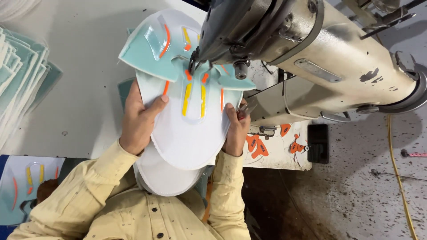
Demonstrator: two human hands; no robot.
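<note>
— Shoe-upper panel (189,129) lay where?
— Under the sewing machine (311,58) needle, on the table (80,98); left hand (138,122) and right hand (235,129) were closed on its edges, seemingly steadying it flat for stitching

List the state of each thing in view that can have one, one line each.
Left hand: gripping the left edge of the white panel.
Right hand: gripping the right edge.
White panel: flat, under the needle.
Teal piece: lying on the panel, beyond the needle.
Sewing machine: head over the work.
Stack of teal pieces: piled at the table's left.
</note>
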